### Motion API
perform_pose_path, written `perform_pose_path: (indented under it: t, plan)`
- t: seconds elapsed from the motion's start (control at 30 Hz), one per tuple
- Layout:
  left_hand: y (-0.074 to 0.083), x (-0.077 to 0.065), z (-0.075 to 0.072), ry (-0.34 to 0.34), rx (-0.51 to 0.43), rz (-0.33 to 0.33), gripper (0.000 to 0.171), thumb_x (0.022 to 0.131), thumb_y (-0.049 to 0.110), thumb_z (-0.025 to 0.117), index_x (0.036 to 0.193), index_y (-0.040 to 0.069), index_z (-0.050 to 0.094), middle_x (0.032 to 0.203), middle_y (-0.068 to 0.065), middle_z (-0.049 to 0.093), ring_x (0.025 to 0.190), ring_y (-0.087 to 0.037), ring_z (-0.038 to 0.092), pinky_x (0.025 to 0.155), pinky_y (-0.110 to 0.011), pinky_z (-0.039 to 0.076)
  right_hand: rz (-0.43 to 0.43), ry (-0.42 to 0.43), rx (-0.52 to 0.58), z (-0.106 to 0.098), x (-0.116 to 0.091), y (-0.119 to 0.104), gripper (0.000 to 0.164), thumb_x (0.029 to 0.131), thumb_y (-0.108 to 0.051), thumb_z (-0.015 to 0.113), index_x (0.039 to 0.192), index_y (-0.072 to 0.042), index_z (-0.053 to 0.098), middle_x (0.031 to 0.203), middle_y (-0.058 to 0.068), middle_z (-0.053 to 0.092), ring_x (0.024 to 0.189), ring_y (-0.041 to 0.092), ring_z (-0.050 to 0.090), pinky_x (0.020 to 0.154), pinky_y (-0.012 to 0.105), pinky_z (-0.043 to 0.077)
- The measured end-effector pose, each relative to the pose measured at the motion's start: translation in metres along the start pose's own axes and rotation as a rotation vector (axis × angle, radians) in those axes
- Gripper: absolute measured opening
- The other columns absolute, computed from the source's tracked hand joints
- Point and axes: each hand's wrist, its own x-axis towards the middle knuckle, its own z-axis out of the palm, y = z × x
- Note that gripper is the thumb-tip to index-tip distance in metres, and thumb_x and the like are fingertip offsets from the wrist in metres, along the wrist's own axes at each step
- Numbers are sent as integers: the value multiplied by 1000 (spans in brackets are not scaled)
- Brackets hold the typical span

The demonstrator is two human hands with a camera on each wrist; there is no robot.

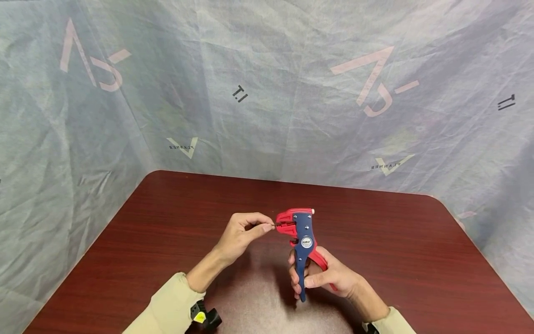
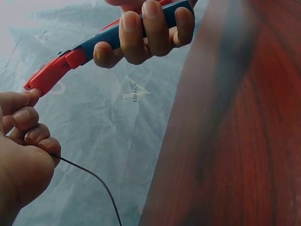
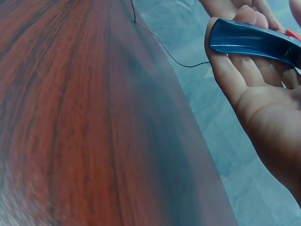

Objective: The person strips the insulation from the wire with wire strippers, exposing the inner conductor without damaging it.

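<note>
A red and blue wire stripper (image 1: pixel 306 242) is held upright above the table, its red head turned to the left. My right hand (image 1: pixel 329 273) grips its handles, fingers wrapped round the blue one (image 2: pixel 136 29). My left hand (image 1: pixel 239 234) pinches a thin dark wire (image 1: pixel 274 225) between thumb and forefinger, right at the mouth of the red head. The wire's end reaches in between the red jaws. In the left wrist view the rest of the wire (image 2: pixel 96 176) trails out below my curled fingers and hangs in a curve.
The dark red wooden table (image 1: pixel 137 241) has rounded far corners. Grey printed cloth (image 1: pixel 267 116) hangs behind it and along both sides. A black strap device with a yellow tag (image 1: pixel 200 317) sits on my left wrist, over the light sleeve (image 1: pixel 168 306).
</note>
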Motion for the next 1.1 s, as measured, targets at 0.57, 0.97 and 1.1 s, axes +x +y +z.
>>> perform_pose_path:
  t: [0.57,0.97,1.1]
  plan:
    - [-1,2,4,-20,-127,-76,16,92,-3,58,91,-18,64,65,12,45,58,-2,34,51,-28,28,8,-2,-23,0,-1,0,29,97,1,52,126,-5,48,104,3,66,90,15,67,87,42,58]
    - [-4,2,3,-10,-99,-91,16,91,-3,60,91,-17,66,74,15,59,66,-1,42,57,-24,36,38,89,-91,6,-2,1,20,96,8,49,113,-3,47,87,-1,61,74,13,60,75,31,56]
    - [-5,2,3,-7,-99,-96,16,90,-2,60,91,-17,66,73,15,58,66,-1,42,57,-24,35,50,105,-78,9,-2,2,20,96,10,49,111,-2,45,81,3,57,73,12,59,73,29,55]
